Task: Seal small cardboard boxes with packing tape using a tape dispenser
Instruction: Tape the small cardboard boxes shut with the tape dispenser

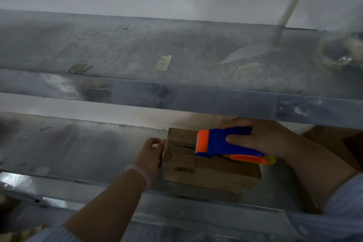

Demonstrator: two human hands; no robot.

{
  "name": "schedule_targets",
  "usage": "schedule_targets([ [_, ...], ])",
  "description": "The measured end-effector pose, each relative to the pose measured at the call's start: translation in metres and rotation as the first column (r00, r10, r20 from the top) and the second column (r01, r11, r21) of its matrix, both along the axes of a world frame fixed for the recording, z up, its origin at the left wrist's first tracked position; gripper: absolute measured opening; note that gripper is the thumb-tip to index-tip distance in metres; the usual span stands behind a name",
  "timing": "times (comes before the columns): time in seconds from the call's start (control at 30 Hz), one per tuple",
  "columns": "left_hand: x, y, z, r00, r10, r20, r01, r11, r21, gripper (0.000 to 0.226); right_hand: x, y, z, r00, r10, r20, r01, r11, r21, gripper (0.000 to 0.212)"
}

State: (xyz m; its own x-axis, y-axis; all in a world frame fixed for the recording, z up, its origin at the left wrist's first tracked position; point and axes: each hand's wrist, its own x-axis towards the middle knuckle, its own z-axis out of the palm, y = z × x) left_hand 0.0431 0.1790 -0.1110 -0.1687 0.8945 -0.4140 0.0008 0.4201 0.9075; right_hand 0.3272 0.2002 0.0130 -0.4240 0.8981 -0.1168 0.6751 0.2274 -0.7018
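Observation:
A small brown cardboard box (208,175) with a barcode on its front side sits on the lower metal shelf (78,149). My right hand (261,137) grips a blue and orange tape dispenser (222,142), which rests on the box top with its toothed orange end over the centre seam. My left hand (151,153) holds the box's left end, fingers curled against the edge. A white band circles that wrist.
An upper metal shelf (176,55) spans the view, with scraps of old tape stuck on it and crumpled clear plastic (337,53) at its right end. A white rod (290,4) leans there. Another brown box (337,139) lies behind my right forearm.

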Motion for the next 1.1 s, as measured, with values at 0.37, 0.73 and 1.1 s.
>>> schedule_targets([
  [0.37, 0.012, 0.014, 0.013, 0.983, -0.058, -0.173, 0.092, 0.976, 0.199, 0.043, -0.005, 0.002, 0.002, 0.995, 0.063, 0.075, -0.065, 0.998, 0.014, 0.016],
  [0.73, 0.029, 0.021, 0.008, 0.883, -0.172, -0.437, 0.289, 0.932, 0.217, 0.040, 0.010, -0.004, 0.010, 0.996, 0.078, 0.038, -0.077, 0.997, -0.023, 0.023],
  [1.1, 0.021, 0.026, 0.008, 0.788, -0.216, -0.576, 0.377, 0.910, 0.174, 0.044, 0.075, -0.021, 0.024, 0.996, -0.087, 0.027, 0.090, 0.983, -0.161, 0.031],
])
